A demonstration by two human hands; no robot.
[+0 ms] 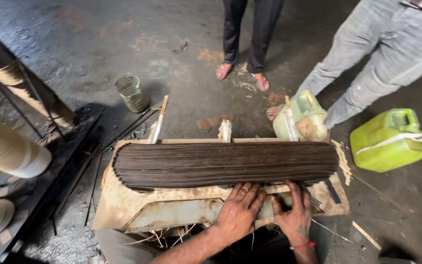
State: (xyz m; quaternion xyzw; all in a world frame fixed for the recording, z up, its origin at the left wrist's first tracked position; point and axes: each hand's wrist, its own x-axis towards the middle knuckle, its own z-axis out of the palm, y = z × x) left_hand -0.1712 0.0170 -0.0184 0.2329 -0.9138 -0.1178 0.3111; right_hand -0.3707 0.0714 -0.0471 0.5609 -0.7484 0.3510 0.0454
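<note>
A long, thick stack of dark thin metal strips (225, 164) lies across a worn wooden board (118, 203), held between upright wooden pegs (225, 131) at its far side. My left hand (240, 211) lies flat with its fingers spread, its fingertips against the stack's near edge at the middle. Just to the right of it my right hand (296, 215), with a red thread at the wrist, presses the same edge, fingers apart. Both palms rest on a rusty grey metal plate (177, 214) below the stack. Neither hand grips anything.
Two people stand beyond the board, one in black trousers and pink sandals (242, 73), one in grey jeans (377, 63). A pale green jerrycan (304, 117) and a bright green one (389, 139) sit at the right. A tin can (132, 93) stands on the floor; large pale rolls (6, 154) lie on the left.
</note>
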